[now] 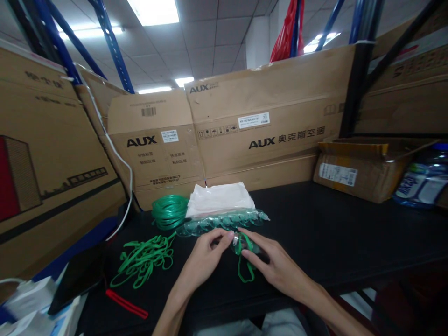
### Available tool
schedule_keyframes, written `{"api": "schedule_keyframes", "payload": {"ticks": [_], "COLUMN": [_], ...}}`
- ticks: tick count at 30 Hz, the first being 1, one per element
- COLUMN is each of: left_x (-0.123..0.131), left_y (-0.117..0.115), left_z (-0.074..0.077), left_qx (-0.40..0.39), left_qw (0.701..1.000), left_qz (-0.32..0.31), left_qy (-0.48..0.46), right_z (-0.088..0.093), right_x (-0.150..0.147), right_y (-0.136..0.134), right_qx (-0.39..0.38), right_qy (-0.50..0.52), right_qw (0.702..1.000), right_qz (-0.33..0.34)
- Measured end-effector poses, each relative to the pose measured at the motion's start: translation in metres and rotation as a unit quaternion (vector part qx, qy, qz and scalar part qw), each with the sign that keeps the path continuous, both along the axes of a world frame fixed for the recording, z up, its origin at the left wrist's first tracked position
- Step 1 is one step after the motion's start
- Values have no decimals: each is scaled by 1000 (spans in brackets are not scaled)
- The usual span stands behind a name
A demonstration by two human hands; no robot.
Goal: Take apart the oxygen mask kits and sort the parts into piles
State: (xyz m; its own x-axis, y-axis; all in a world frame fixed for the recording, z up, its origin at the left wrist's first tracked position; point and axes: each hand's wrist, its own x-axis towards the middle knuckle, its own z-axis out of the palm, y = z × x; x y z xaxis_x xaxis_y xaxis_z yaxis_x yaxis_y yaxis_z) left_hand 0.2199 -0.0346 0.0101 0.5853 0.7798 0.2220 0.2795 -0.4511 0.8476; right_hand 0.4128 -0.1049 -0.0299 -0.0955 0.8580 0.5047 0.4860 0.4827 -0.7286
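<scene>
Both my hands meet over the black table (332, 233), pinching one pair of clear green-tinted goggles (241, 242). My left hand (203, 259) grips its left end with thumb and fingertips. My right hand (276, 266) holds the right side, and a green strap (245, 273) loops down from the goggles between the hands. Just beyond lies a row of several more goggles (224, 220) in front of a stack of clear plastic bags (219, 198).
A pile of loose green straps (145, 259) and a coiled green bundle (170, 210) lie to the left, with a red strap (126, 304) and a black phone (75, 277) nearer me. Cardboard boxes (262, 126) wall the back and left. An open carton (364, 168) and water bottles (423, 179) stand right.
</scene>
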Motion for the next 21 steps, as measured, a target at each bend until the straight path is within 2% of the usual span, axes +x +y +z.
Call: {"api": "schedule_keyframes", "payload": {"ticks": [7, 10, 13, 16, 18, 21], "left_x": [1, 1, -1, -5, -7, -8], "left_y": [3, 4, 4, 2, 1, -1], "left_z": [-6, -8, -7, -2, 2, 4], "left_qx": [10, 40, 61, 43, 18, -9], "left_qw": [1000, 999, 997, 998, 1000, 1000], "left_qz": [21, 32, 44, 36, 8, -23], "left_qy": [-2, -11, -4, 13, 18, 6], "right_z": [1, 3, 7, 8, 6, 5], "right_x": [-1, -2, -1, 8, 18, 29], "right_y": [0, 0, 2, 11, 20, 30], "right_qx": [-45, -37, -42, -96, -112, -62], "right_qy": [56, 48, 62, 113, 127, 114], "right_qw": [997, 998, 997, 989, 985, 986], "right_qz": [-19, -12, -12, -8, -27, -103]}}
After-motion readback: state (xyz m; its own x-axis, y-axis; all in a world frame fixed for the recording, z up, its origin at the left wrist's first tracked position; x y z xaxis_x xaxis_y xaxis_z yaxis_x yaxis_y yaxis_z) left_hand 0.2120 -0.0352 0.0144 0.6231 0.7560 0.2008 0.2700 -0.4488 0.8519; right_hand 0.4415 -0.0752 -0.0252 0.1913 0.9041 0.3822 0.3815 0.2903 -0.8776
